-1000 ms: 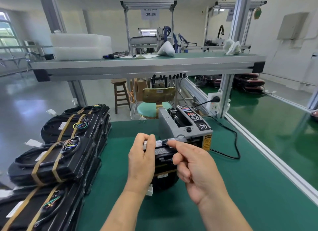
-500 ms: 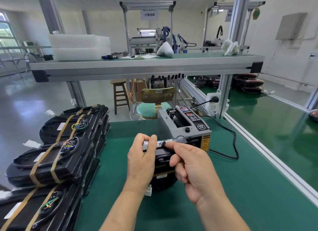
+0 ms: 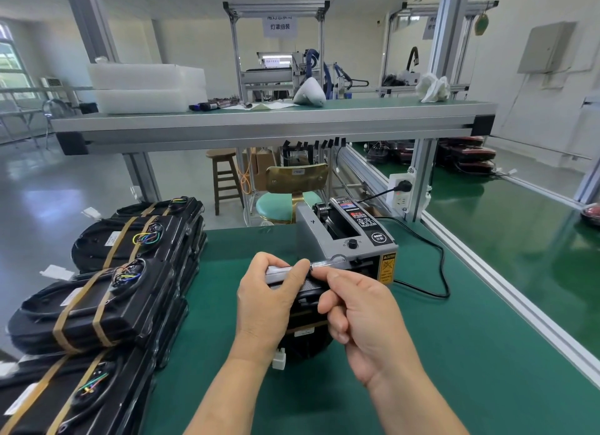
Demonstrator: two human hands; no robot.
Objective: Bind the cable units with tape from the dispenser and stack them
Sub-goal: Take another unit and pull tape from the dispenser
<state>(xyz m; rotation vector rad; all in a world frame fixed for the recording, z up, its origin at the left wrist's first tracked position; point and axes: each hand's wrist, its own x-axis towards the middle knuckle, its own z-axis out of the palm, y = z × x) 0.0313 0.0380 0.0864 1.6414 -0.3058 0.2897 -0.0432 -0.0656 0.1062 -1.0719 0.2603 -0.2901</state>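
A black cable unit (image 3: 306,324) stands on the green mat in front of the grey tape dispenser (image 3: 349,240). My left hand (image 3: 263,300) grips the unit's top edge, thumb and fingers curled over it. My right hand (image 3: 360,318) pinches a strip of clear tape (image 3: 324,264) that runs from the dispenser's mouth to the unit's top. Most of the unit is hidden behind both hands. Stacks of taped cable units (image 3: 97,305) lie at the left of the mat.
The dispenser's black power cord (image 3: 438,272) loops across the mat to a socket (image 3: 401,188) on the right post. An aluminium rail (image 3: 506,288) borders the mat on the right. A shelf (image 3: 272,123) spans overhead; a chair (image 3: 285,201) stands behind the bench.
The scene has barely changed. My right hand's pinch on the tape has shifted slightly toward the unit's top; my left hand holds still.
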